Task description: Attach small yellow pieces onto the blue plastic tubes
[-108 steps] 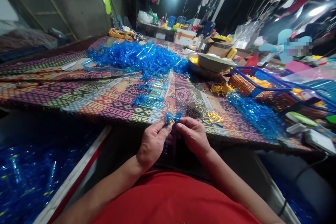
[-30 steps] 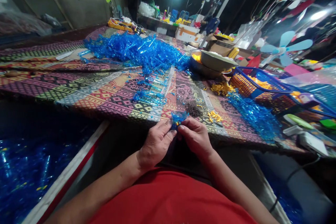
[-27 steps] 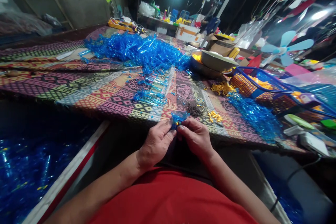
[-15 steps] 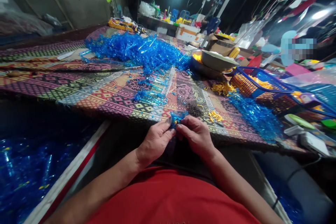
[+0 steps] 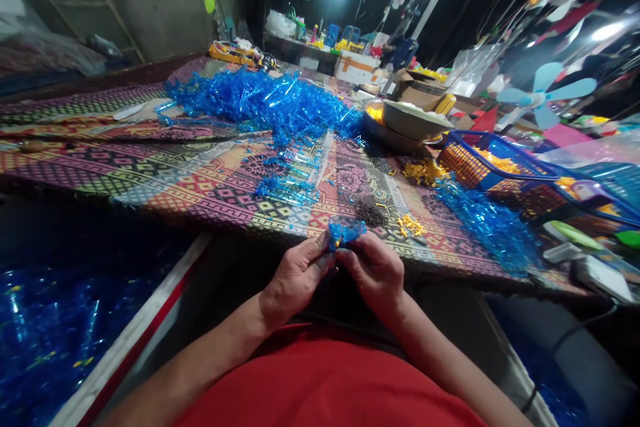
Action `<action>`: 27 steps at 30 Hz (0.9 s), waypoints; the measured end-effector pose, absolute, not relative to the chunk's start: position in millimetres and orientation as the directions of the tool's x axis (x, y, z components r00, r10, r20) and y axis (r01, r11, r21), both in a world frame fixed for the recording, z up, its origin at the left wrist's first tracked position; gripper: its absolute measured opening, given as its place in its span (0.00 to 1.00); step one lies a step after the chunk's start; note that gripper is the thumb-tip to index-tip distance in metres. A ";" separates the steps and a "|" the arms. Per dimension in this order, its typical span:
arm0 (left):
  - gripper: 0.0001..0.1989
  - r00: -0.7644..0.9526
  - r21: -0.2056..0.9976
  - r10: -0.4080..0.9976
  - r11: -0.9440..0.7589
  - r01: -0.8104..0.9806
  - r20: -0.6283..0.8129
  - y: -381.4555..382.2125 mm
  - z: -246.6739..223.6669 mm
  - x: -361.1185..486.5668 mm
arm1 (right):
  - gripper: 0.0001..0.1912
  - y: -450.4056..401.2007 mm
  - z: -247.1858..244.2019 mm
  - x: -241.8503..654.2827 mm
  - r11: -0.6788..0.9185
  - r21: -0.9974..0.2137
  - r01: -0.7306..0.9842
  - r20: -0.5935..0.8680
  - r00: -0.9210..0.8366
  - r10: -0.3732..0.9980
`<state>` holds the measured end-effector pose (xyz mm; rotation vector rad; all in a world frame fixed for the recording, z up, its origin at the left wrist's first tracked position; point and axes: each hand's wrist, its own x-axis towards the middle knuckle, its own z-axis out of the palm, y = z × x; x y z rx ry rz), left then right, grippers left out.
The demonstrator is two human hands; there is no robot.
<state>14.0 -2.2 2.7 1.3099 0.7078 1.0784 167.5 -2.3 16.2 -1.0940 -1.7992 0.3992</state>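
Observation:
My left hand (image 5: 299, 268) and my right hand (image 5: 379, 267) meet at the table's near edge, fingers closed on a small translucent blue plastic piece (image 5: 347, 230) between them. A bit of yellow shows in the blue piece near the fingertips; its exact kind cannot be made out. Just beyond my hands lies a heap of small dark parts (image 5: 370, 212). To its right is a scatter of little yellow parts (image 5: 412, 225). Several blue plastic pieces (image 5: 287, 190) lie in a row farther forward on the patterned cloth (image 5: 220, 180).
A large pile of blue plastic pieces (image 5: 270, 100) covers the table's middle. Stacked metal bowls (image 5: 415, 119) and a blue basket (image 5: 480, 160) stand at the right, near another blue pile (image 5: 490, 223). A fan (image 5: 545, 95) is behind them. More blue pieces (image 5: 45, 327) fill a container at lower left.
The blue piece has shifted slightly up and right in my fingers, and more of it shows. My right hand has turned a little; both hands still hold it.

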 end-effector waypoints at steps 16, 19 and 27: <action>0.18 0.413 0.962 0.870 -0.223 -0.159 0.270 -15.2 -1.3 12.5 | 0.03 -13.3 18.9 172.1 0.575 -0.742 0.345 0.563 -0.143 0.814; 0.19 0.422 0.965 0.868 -0.239 -0.108 0.262 -15.2 1.4 11.2 | 0.04 -12.2 16.0 172.3 0.582 -0.737 0.343 0.570 -0.147 0.809; 0.18 0.309 0.980 0.934 -0.198 0.034 0.178 -13.7 -0.2 12.7 | 0.06 -1.5 -0.4 165.5 0.224 -0.971 0.087 0.216 -0.096 0.972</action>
